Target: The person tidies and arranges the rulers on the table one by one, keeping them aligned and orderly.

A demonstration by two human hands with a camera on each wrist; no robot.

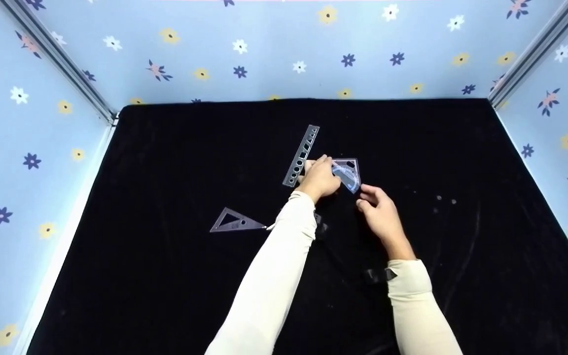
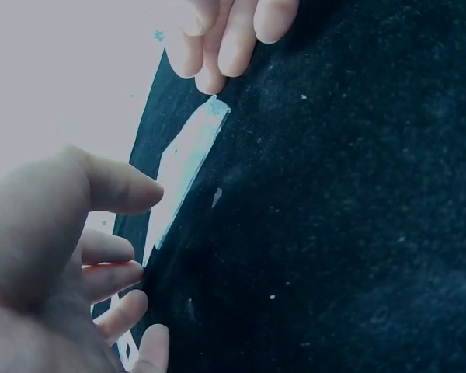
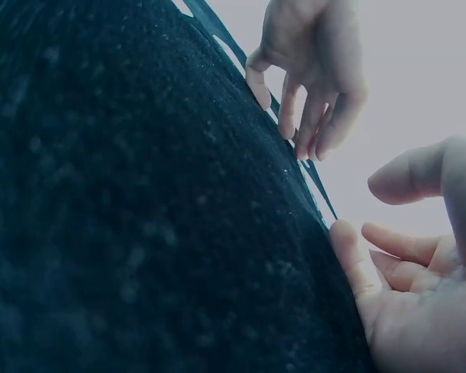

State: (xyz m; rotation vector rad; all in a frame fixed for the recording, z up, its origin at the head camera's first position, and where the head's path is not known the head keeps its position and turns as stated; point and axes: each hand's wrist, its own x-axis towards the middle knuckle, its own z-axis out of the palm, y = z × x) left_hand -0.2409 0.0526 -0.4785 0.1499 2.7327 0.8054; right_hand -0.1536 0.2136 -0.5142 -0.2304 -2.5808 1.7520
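Looking down onto a black cloth point(image 1: 165, 148), facing blue flower-patterned walls point(image 1: 274, 49). Bending the left hand point(image 1: 319, 178) over the middle of the cloth, sloping its fingers downward, loosely bent, with the thumb standing apart and pinching nothing plainly visible; leaving hidden any contact beneath the fingertips. Covering, with that hand, the left end of a bluish, curved clear piece point(image 1: 345, 178), probably a protractor. Overlapping this, between the two hands, with a clear set square point(image 1: 355, 170); leaving the order of layers unclear. Touching, or nearly touching, the right-hand corner of the pair with a fingertip of the right hand point(image 1: 382, 212), bending its other fingers slightly, holding the thumb apart and gripping nothing.

Probably risking, through uneven pushing from two sides, a slip of one thin, smooth sheet across the other. Perhaps inviting a missed pinch as well, with flat edges offering little to catch against soft cloth. Also risking a knock to the holed ruler point(image 1: 299, 156), lying just beside the left fingers, from any wide swing of that hand. Hanging the left sleeve point(image 1: 271, 276) close to the tip of a second set square point(image 1: 232, 226) at lower left, so risking a snag or drag from the cuff.
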